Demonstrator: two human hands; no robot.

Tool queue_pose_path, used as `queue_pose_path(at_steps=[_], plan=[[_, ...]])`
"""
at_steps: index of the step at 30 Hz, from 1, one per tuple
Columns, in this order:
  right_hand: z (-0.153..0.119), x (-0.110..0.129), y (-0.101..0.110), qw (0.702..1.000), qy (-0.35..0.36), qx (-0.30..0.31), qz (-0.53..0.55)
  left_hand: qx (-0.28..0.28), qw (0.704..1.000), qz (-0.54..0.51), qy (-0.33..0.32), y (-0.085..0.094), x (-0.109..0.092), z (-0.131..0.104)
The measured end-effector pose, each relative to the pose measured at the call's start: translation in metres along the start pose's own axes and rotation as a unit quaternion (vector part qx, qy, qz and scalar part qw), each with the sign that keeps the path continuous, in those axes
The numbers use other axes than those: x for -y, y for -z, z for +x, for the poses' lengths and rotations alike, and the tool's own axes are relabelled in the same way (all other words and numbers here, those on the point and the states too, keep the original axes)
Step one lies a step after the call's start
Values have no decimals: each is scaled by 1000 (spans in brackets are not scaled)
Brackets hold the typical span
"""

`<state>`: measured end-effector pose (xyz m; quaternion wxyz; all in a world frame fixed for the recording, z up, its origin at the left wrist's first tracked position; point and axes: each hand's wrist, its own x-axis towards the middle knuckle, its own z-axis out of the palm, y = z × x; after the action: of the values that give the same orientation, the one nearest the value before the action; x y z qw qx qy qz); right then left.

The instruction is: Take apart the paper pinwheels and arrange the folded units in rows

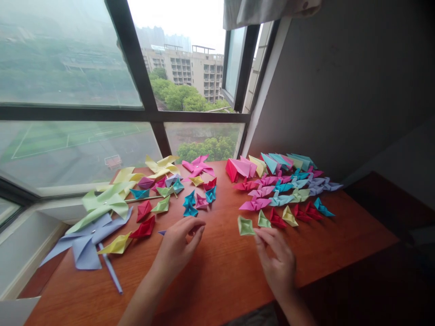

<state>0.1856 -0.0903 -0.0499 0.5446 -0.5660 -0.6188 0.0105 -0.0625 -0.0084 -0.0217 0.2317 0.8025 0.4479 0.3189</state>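
My right hand (277,260) pinches a light green paper boat (245,226) by its right corner, low over the table. Just beyond it is a row of folded boats: a light green one (263,220), a red one (277,218), a yellow one (289,216) and others. My left hand (180,242) is curled near the table's middle, thumb and forefinger tips close together with nothing visible between them. A purple paper tip (162,232) shows at its left edge; the rest is hidden behind the hand. Blue boats (190,203) and a pink boat (201,201) sit beyond that hand.
Paper pinwheels, including a purple one (89,237) and a green one (105,203), lie on the left of the wooden table (217,276). Red boats (143,227) are nearby. Paper cranes (260,203) and paper planes (241,167) fill the back right. A window (156,115) borders the far side.
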Motion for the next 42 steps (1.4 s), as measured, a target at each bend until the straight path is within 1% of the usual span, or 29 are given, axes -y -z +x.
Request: queue_pose_path(at_steps=[2, 3, 5, 8, 10, 11, 12, 14, 17, 20, 24, 29, 34, 38, 42], plan=[[12, -19, 31, 997, 20, -40, -64, 6, 1000, 11, -3, 0, 0, 0], [19, -32, 49, 993, 25, -57, -101, 8, 1000, 16, -4, 0, -1, 0], [35, -66, 86, 980, 17, -105, -171, 9, 1000, 23, -7, -1, -1, 0], [51, -131, 140, 955, -60, -167, -237, 6, 999, 27, -17, -2, -1, 0], [53, -176, 170, 940, -112, -165, -276, 5, 999, 28, -23, -3, 0, -1], [52, -196, 183, 937, -136, -147, -287, 5, 999, 30, -24, -3, 0, -1], [50, -214, 193, 934, -157, -132, -292, 4, 999, 32, -24, -3, 0, -1], [46, -243, 208, 933, -168, -102, -301, 6, 999, 36, -21, -3, 0, -1], [44, -267, 216, 937, -157, -72, -304, 12, 999, 42, -19, -3, 1, -1], [49, -275, 211, 941, -117, -54, -313, 14, 999, 45, -19, -3, 1, 0], [53, -275, 202, 940, -63, -40, -332, 12, 999, 49, -20, -4, 3, 0], [49, -275, 197, 922, -26, -40, -383, 15, 998, 55, -18, -4, 4, 0], [50, -274, 195, 921, -26, -25, -389, 9, 998, 63, -26, -4, 4, 0], [50, -273, 193, 919, -12, -35, -392, 7, 996, 75, -36, -3, 4, 0], [50, -271, 191, 914, -14, -46, -403, 7, 996, 81, -37, -3, 4, 0]])
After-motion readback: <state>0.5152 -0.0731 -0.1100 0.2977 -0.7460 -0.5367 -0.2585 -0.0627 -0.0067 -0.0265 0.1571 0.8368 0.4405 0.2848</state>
